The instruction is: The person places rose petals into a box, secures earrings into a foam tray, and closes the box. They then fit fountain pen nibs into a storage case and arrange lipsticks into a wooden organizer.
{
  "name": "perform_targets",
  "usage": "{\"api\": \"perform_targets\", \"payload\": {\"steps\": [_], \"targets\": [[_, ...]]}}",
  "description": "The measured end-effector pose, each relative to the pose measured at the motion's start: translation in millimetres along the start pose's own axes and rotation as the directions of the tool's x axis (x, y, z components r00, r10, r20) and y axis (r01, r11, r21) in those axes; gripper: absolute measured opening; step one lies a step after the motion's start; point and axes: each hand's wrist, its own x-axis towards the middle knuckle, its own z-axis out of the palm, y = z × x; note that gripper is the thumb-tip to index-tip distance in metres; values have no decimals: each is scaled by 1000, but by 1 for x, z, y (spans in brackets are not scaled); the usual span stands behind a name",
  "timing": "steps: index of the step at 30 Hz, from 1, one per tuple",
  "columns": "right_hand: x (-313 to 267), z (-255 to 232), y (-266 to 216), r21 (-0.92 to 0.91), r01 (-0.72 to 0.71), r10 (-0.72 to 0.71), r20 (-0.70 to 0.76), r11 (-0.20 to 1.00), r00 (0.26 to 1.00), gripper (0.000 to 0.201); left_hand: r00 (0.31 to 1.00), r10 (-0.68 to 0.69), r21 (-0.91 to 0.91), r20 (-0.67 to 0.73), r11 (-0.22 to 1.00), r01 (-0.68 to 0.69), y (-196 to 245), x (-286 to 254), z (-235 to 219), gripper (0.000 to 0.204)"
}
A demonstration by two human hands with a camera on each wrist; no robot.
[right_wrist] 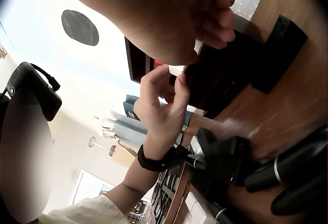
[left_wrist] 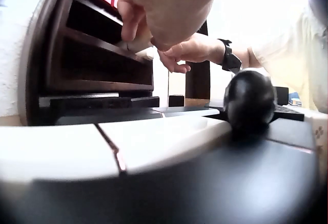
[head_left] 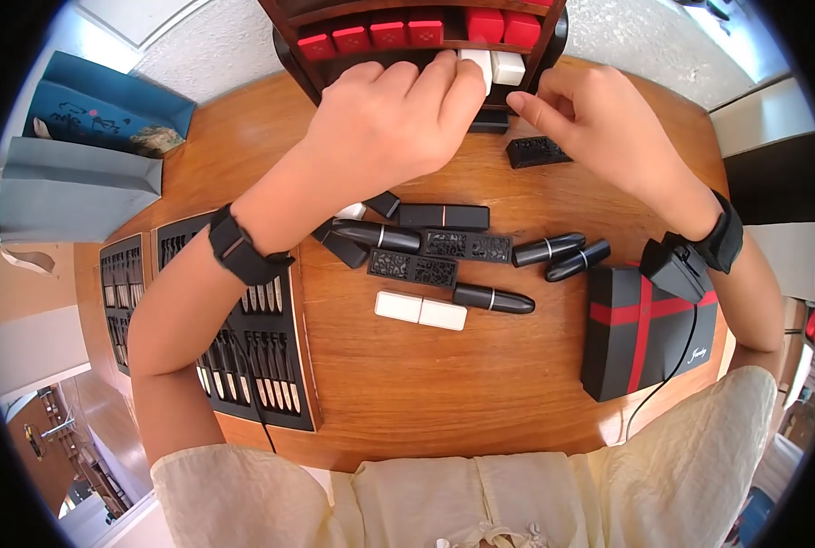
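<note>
White box (head_left: pixel 478 64), 1 of 2 side by side in wooden rack (left_wrist: pixel 97 86). Shows at the tier below 6 red boxes (head_left: pixel 389 35), pinched in left hand (head_left: pixel 394 119). Right hand (head_left: pixel 604 119) near, fingers loosely bent.

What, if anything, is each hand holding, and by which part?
The left hand pinches a white case, though which part is hidden; the right hand appears to hold nothing.
</note>
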Motion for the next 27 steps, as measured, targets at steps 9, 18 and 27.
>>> {"api": "perform_targets", "payload": {"steps": [9,18,27], "targets": [[8,5,9,-125,-67,60,-59,990,996,61,996,-12,13,89,1000,11,2,4,15,30],[8,-1,2,-180,-8,2,-32,984,999,58,995,37,58,91,997,-42,-4,0,-8,31],[-6,0,-37,-63,90,-75,199,994,977,35,767,264,-450,585,892,36,-39,-55,-69,16]]}}
